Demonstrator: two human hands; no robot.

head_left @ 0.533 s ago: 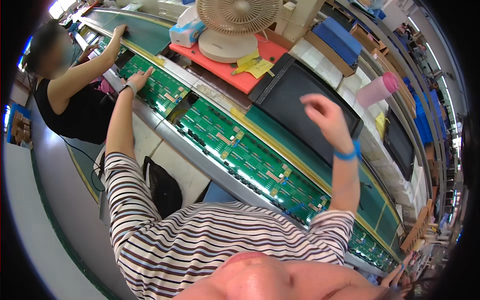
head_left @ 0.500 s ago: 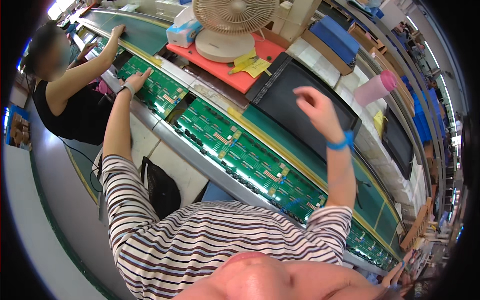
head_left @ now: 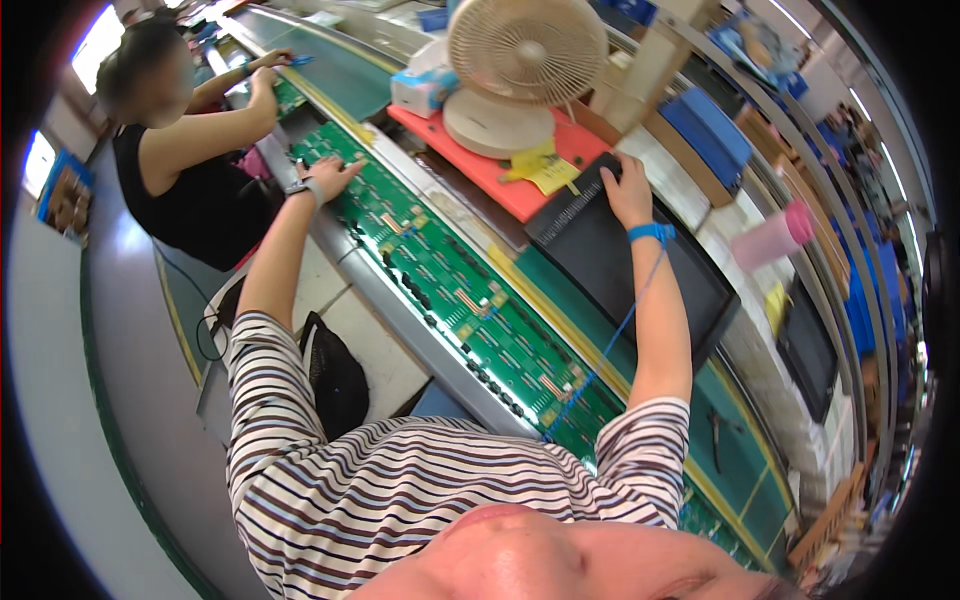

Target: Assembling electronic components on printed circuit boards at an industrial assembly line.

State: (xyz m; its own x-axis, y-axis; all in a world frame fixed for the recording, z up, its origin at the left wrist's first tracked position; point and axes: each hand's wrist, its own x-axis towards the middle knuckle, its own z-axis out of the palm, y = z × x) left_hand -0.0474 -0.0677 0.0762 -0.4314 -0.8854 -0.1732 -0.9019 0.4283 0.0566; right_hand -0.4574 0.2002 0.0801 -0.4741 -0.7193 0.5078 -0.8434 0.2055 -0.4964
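My left hand (head_left: 327,178) lies on a green circuit board (head_left: 380,195), fingers stretched out; a grey band circles its wrist. The board belongs to a row of green boards, with black parts (head_left: 405,280) along the near edge. My right hand (head_left: 628,190) is at the far corner of a shallow black tray (head_left: 630,265), fingers curled in. Small dark pieces (head_left: 565,212) line the tray's left side. What the right fingertips hold, if anything, is too small to make out. A blue wrist strap (head_left: 652,232) trails its cord down across the boards.
A fan (head_left: 528,50) and a tissue box (head_left: 425,92) stand on a red board (head_left: 500,185) with yellow notes. A pink bottle (head_left: 775,235) and a second black tray (head_left: 808,345) are at right. At far left, a co-worker (head_left: 195,190) reaches over the line.
My right hand has come down from above the black tray to its far corner. My left hand stays on the boards. The head view has shifted, and the blue cord now shows.
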